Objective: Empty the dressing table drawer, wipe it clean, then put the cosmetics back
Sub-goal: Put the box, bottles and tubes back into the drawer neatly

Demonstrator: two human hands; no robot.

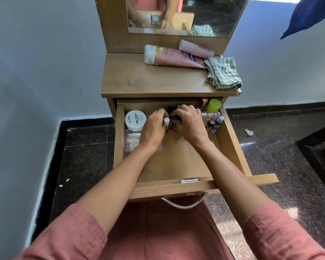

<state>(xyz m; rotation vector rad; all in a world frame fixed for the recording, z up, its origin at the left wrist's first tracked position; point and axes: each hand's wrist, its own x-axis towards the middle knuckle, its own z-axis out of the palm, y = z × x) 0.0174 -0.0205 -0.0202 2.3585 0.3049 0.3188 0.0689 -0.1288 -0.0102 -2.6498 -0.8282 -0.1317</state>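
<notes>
A wood table (139,79) stands by a pale wall (36,62) on a dark floor (86,147). Behind the hands lie pink tubes (176,58) and a cloth (223,74). In the open drawer (176,166), the left hand (154,126) pinches a white-capped bottle (166,120). The right hand (190,122) curls round dark bottles (175,118). A white tub (135,120) sits left of the hands.

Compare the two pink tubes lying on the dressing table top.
The front tube is bigger than the rear tube. The front tube has a wide white cap and a yellow patch; the rear tube's end is plain pale pink. Both lie on their sides, caps pointing left.
</notes>
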